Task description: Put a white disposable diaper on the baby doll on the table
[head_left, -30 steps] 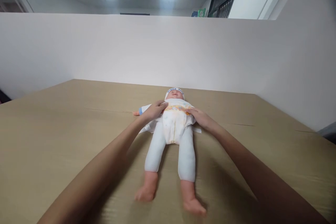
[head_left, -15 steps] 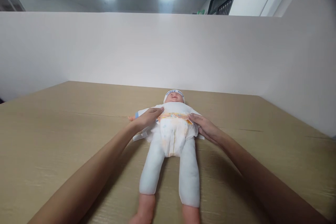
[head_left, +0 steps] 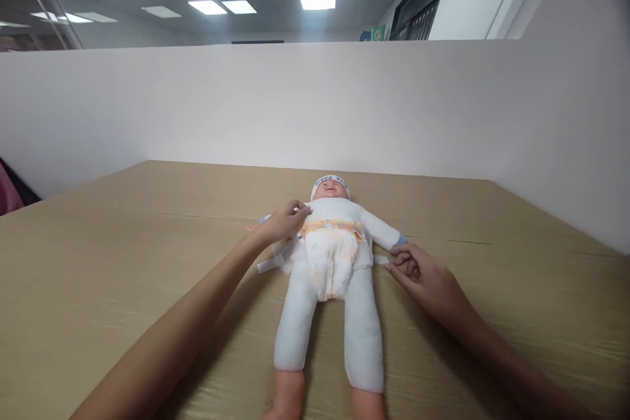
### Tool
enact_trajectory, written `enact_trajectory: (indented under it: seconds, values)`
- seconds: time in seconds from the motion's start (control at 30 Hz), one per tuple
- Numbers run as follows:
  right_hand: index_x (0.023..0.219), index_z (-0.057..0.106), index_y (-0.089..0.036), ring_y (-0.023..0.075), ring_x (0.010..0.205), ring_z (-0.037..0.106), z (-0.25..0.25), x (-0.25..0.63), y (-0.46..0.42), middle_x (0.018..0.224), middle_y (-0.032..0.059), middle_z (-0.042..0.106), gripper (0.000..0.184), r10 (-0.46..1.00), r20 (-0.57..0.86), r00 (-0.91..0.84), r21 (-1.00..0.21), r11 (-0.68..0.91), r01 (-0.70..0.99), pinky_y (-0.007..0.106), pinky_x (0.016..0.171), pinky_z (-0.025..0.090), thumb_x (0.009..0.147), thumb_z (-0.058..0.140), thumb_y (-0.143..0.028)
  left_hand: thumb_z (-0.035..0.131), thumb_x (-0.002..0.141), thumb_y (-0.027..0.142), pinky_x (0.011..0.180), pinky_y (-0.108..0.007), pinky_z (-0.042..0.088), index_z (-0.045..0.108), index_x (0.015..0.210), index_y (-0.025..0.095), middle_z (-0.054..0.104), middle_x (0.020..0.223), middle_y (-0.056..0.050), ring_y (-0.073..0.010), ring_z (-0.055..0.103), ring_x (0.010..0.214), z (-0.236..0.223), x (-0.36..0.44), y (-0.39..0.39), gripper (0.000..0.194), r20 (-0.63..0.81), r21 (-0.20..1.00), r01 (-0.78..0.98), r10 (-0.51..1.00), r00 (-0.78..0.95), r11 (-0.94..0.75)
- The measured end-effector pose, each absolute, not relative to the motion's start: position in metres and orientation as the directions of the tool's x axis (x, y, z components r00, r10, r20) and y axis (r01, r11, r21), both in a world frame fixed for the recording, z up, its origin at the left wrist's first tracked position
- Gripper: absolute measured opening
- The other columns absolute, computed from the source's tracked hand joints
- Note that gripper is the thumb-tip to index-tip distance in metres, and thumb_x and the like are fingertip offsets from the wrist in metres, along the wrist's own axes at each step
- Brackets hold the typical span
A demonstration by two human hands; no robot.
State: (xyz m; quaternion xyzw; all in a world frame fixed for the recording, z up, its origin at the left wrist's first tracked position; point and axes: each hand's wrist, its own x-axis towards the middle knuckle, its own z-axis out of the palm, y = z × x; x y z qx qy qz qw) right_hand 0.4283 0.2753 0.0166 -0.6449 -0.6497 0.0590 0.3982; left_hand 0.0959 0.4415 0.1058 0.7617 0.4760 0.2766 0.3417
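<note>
The doll (head_left: 337, 210) lay on its back on the tan surface (head_left: 123, 289), roughly midway between the left and right edges; its head, in a white cap (head_left: 331, 180) with blue lettering, was near the far edge, and its white-clad legs ran toward the near edge, the feet partly cut off by the bottom of the view. A white diaper (head_left: 327, 269) covered its belly and crotch, with a printed orange band (head_left: 331, 226) across the waist; one white tab (head_left: 270, 265) stuck out toward the left edge, another tab (head_left: 380, 260) toward the right edge.

The left forearm slanted in from the near left corner; the left hand (head_left: 283, 220) was bent over the doll's side, back of the hand upward, fingers curled and thumb beside them at the chest, just above one end of the band; whether it pinched any cloth could not be told. The right forearm reached in from the near right corner; the right hand (head_left: 433, 279) was turned inward with fingers curled, the index finger by the doll's blue cuff (head_left: 401, 240) and the thumb tip at the outer end of the right-hand tab; whether the tab was grasped could not be told.
</note>
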Motion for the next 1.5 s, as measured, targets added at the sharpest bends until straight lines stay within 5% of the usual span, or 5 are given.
enact_trajectory:
  seconds: [0.23, 0.37, 0.5, 1.1, 1.5]
  values:
    - [0.096, 0.071, -0.026, 0.0258, 0.069, 0.067, 0.007, 0.415, 0.288, 0.067, -0.0007, 0.066, 0.040, 0.862, 0.447, 0.239, -0.533, 0.043, 0.845, 0.035, 0.065, 0.045, 0.099, 0.062, -0.064, 0.045, 0.111, 0.043, 0.109, -0.048, 0.044, 0.063, 0.114, 0.021, 0.071, 0.126, -0.011, -0.0309, 0.059, 0.123, 0.142, 0.145, 0.392, 0.028, 0.527, 0.411, 0.529, 0.667, 0.527, -0.743]
    - [0.091, 0.068, -0.026, 0.0238, 0.064, 0.064, 0.007, 0.411, 0.292, 0.062, -0.0030, 0.063, 0.034, 0.857, 0.428, 0.288, -0.578, 0.014, 0.816, 0.034, 0.064, 0.042, 0.094, 0.065, -0.059, 0.052, 0.110, 0.048, 0.109, -0.050, 0.044, 0.070, 0.111, 0.021, 0.073, 0.123, -0.010, -0.0321, 0.059, 0.124, 0.148, 0.182, 0.367, 0.033, 0.415, 0.239, 0.439, 0.500, 0.760, -0.866]
    - [0.084, 0.065, -0.026, 0.0224, 0.065, 0.062, 0.011, 0.413, 0.290, 0.065, -0.0016, 0.065, 0.034, 0.901, 0.227, 0.370, -0.641, -0.148, 0.753, 0.033, 0.062, 0.038, 0.083, 0.073, -0.059, 0.062, 0.103, 0.057, 0.106, -0.050, 0.045, 0.075, 0.110, 0.021, 0.074, 0.122, -0.009, -0.0338, 0.058, 0.122, 0.136, 0.193, 0.369, 0.039, 0.260, 0.149, 0.483, 0.506, 0.823, -0.863]
    - [0.074, 0.054, -0.025, 0.0129, 0.057, 0.032, 0.042, 0.415, 0.307, 0.062, -0.0075, 0.038, 0.049, 0.997, 0.020, 0.076, -0.972, 0.001, 0.236, 0.029, 0.056, 0.025, 0.080, 0.070, -0.071, 0.079, 0.083, 0.053, 0.108, -0.053, 0.043, 0.074, 0.116, 0.022, 0.074, 0.123, -0.008, -0.0371, 0.054, 0.122, 0.126, 0.183, 0.373, 0.046, 0.247, 0.193, 0.517, 0.551, 0.797, -0.834]
    - [0.068, 0.049, -0.025, 0.0105, 0.054, 0.034, 0.063, 0.363, 0.351, 0.057, -0.0087, 0.040, 0.035, 0.998, -0.052, 0.024, -0.996, -0.054, 0.073, 0.028, 0.054, 0.026, 0.077, 0.070, -0.052, 0.078, 0.077, 0.044, 0.115, -0.054, 0.041, 0.039, 0.159, 0.016, 0.072, 0.136, -0.014, -0.0393, 0.052, 0.130, 0.125, 0.181, 0.373, 0.096, 0.260, 0.283, 0.519, 0.585, 0.768, -0.807]
